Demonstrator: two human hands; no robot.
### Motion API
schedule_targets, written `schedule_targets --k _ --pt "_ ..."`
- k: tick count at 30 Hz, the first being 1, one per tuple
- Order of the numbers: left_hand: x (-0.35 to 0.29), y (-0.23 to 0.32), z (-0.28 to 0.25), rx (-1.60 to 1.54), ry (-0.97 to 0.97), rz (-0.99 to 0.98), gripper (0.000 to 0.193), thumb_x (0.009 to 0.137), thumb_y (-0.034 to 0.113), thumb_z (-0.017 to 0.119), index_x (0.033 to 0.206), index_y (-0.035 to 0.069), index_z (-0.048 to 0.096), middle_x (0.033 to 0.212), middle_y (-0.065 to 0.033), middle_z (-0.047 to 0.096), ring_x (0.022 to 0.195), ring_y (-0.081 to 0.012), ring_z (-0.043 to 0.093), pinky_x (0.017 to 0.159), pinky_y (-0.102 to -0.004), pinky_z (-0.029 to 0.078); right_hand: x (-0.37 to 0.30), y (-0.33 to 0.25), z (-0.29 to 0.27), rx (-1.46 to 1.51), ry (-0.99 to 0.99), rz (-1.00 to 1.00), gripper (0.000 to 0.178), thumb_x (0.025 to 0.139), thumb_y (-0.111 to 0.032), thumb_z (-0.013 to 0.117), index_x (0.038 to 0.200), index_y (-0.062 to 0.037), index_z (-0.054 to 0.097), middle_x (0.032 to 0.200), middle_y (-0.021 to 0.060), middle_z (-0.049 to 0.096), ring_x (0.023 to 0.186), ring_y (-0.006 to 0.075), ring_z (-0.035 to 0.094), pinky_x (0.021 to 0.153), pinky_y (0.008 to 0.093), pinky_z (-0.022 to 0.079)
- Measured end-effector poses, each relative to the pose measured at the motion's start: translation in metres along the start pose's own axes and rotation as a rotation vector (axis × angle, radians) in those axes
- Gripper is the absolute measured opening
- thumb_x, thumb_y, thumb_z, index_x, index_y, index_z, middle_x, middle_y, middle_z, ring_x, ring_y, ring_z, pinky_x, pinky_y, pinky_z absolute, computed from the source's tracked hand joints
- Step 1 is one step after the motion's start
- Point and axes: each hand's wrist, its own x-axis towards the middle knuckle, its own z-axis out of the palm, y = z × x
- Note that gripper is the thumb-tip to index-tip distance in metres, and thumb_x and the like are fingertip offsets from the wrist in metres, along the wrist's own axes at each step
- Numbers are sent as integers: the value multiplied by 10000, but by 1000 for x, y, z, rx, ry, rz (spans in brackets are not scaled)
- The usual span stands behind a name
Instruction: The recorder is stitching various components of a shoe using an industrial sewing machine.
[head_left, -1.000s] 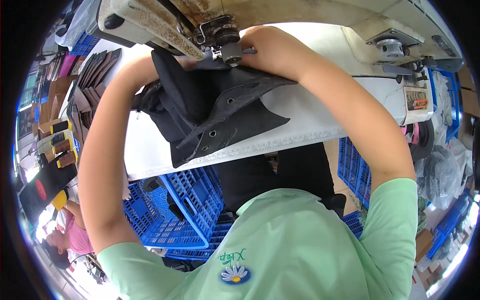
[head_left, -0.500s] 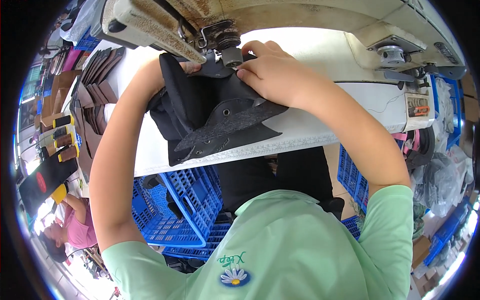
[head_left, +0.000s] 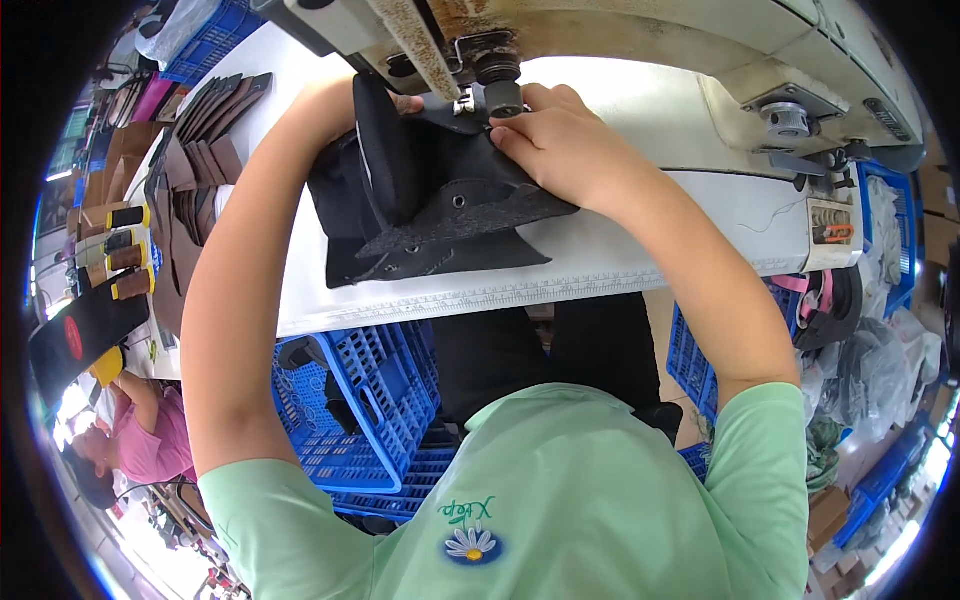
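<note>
A black shoe upper [head_left: 459, 222] with metal eyelets and a fuzzy strip lies on the white sewing machine bed. Its far edge sits under the machine's presser foot [head_left: 464, 101], beside a round grey roller [head_left: 504, 99]. My right hand [head_left: 565, 140] grips that edge just right of the roller, thumb and fingers closed on the material. On the other side, my left hand [head_left: 335, 105] reaches behind a raised padded flap of the upper. Only a fingertip of it shows near the presser foot; the flap hides the other fingers.
Stacked brown and dark cut pieces [head_left: 195, 160] lie at the left, near thread spools [head_left: 128, 250]. Blue crates [head_left: 385, 400] stand below the table edge. The machine arm [head_left: 640, 45] spans the far side. A person in pink [head_left: 155, 435] sits at far left.
The view has shifted a little. Relative to the roller, the shoe upper has moved left, and its near lower corner has drawn back from the table edge. Both hands remain at it.
</note>
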Motion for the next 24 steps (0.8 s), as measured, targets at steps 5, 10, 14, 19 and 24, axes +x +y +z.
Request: schedule_targets --k 5,10,14,19,24 --pt "8 4 -10 111 -79 62 597 783 491 798 1166 48 679 1117 -145 708 1027 -302 661 892 -396 536 1 -2 4 -3 16 53 342 988 -330 525 1049 -93 763 1177 96 626 1126 313 542 1026 406 437" --pt "-1 20 -21 179 -44 87 583 767 528 787 1101 56 709 1084 -142 719 1002 -294 672 888 -382 534 0 0 14 15 121 33 352 983 -335 534 1077 -74 751 1174 106 628 1136 319 537 1025 402 437" --pt "-5 29 -34 270 -30 119 493 789 482 742 1039 57 733 1023 -172 720 935 -333 686 822 -393 540 0 1 12 38 114 61 353 980 -331 536 1082 -64 744 1194 106 630 1151 324 530 1025 398 435" --pt "-28 21 -48 236 176 84 350 854 323 673 1019 16 708 931 -167 719 876 -310 693 795 -371 526 -4 14 -18 324 -158 -12 419 993 -366 547 1232 -45 670 1236 138 620 1211 293 524 1042 396 397" --pt "-128 64 -59 -137 707 -330 208 889 214 675 966 22 694 809 -73 692 750 -132 636 714 -268 484 -14 36 -47 536 -399 1 570 936 -433 623 1362 -59 568 1417 113 542 1355 247 446 1115 391 353"
